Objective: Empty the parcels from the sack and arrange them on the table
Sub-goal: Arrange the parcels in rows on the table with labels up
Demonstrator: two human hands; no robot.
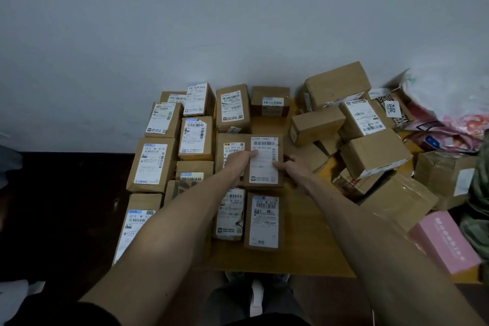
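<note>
1. The parcel (264, 164) lies label up between the two hands, over the middle of the sorted block. The right hand (289, 166) pinches its right edge, with the thumb on the label and the fingers going down the side. The left hand (239, 160) has its fingers laid across the left part of the label. I cannot tell whether its thumb hooks under the edge.
2. The step in hand, as I judge it, is seating this parcel squarely in its slot in the grid.
3. The neighbour parcel (231, 148) under the left palm touches the held one or is overlapped by it, and I cannot tell which. It is best to ease the held parcel rightward, toward the right hand, until the two sit side by side.
4. Keep it flat and lower both edges together. Line its long sides up with the labelled box (264, 221) just below the wrists.
5. Slide the last bit along the table (307, 243) rather than dropping it, so the boxes to the left of the left forearm stay in line.
6. Let the pinching right hand go first, while the left fingers press down to steady the parcel.
7. The loose heap (373, 152) lies to the right of the right hand and its boxes lean on one another. Later picks should probably come off the top.
</note>
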